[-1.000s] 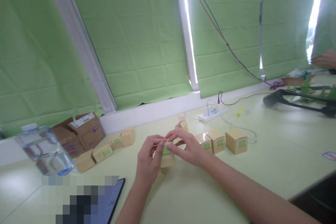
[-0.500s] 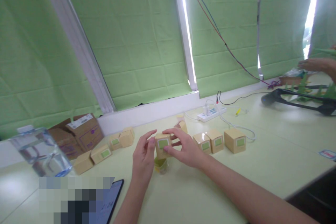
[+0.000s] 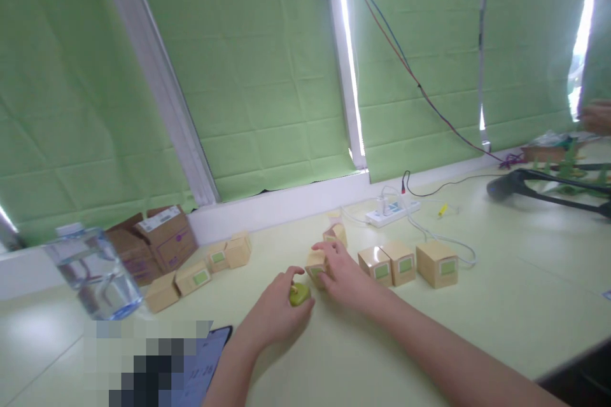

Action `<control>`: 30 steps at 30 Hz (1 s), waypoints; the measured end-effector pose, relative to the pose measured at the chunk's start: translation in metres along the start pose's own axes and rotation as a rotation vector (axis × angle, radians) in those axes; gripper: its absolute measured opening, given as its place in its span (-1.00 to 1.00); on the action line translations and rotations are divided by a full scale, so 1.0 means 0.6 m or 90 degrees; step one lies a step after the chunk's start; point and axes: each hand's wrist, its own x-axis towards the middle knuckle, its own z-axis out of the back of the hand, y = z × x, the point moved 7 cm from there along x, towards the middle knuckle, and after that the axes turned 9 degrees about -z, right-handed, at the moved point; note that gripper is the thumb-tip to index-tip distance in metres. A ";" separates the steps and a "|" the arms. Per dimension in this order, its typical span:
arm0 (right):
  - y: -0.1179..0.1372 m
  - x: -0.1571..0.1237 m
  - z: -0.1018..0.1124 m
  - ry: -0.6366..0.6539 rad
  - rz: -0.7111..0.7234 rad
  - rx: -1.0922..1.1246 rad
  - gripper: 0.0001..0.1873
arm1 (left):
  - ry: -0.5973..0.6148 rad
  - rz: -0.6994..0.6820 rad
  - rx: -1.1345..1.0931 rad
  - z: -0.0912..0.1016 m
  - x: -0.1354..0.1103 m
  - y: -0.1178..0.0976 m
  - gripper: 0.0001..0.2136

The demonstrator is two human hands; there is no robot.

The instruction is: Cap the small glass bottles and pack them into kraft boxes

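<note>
My left hand (image 3: 275, 313) rests on the table with its fingers curled round a small yellow-green object (image 3: 299, 294). Just right of it, my right hand (image 3: 344, 278) grips a small tan box with a green label (image 3: 316, 265) and holds it down near the table top. Behind that box stands another small box with its flap open (image 3: 335, 233). Three closed tan boxes (image 3: 405, 263) with green labels stand in a row to the right of my right hand.
Several more small boxes (image 3: 198, 271) lie at the left beside an open brown carton (image 3: 157, 243). A water bottle (image 3: 93, 271) and a phone (image 3: 205, 365) are at the near left. A power strip (image 3: 392, 210) with cables lies by the window sill; another person's hand (image 3: 596, 117) shows at far right.
The tan box came off the yellow-green object. My right hand carried the box right and down towards the table. My left hand dropped onto the yellow-green object and closed on it.
</note>
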 end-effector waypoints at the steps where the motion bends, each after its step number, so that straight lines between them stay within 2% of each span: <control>1: -0.003 -0.002 -0.007 0.022 -0.003 -0.011 -0.46 | 0.009 -0.004 -0.007 -0.002 -0.003 0.000 -0.55; 4: -0.006 -0.007 -0.017 0.049 0.004 -0.030 -0.46 | 0.002 0.006 -0.014 -0.001 -0.007 0.003 -0.57; 8: 0.005 -0.007 -0.016 0.031 0.036 -0.047 -0.43 | -0.050 0.047 0.002 0.010 -0.005 0.012 -0.62; 16: 0.060 -0.015 0.006 0.014 0.132 0.000 -0.52 | -0.191 0.118 -0.006 0.045 0.003 0.022 -0.58; 19: 0.070 -0.018 0.007 0.034 0.143 0.017 -0.43 | -0.232 0.092 -0.072 0.049 0.006 0.010 -0.53; 22: 0.073 -0.018 0.004 0.050 0.159 0.024 -0.35 | -0.205 0.023 -0.114 0.038 0.010 -0.014 -0.53; 26: 0.074 -0.017 0.004 0.045 0.181 0.027 -0.46 | -0.136 -0.050 -0.149 0.021 0.011 -0.040 -0.53; 30: 0.073 -0.013 0.020 -0.010 0.155 0.061 -0.53 | -0.183 -0.045 -0.221 0.029 0.010 -0.034 -0.62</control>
